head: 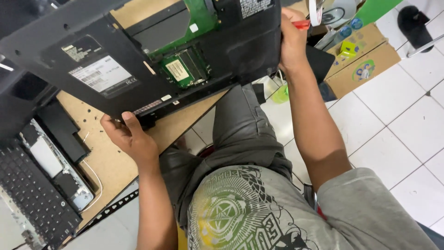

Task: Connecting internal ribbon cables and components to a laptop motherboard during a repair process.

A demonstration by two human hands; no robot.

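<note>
Across the upper left of the frame, one upturned laptop (138, 55) — left hand (132, 136) fingers clamped on its near edge, right hand (292, 41) gripping its right edge. One cardboard box (365, 60), upper right — contents unclear. Worktop (106, 162) below.

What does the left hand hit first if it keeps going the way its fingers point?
The left hand already grips the near edge of the upturned black laptop base, thumb on top. Pushed further up and forward, it would press into that base; depth behind it is unclear.
</note>
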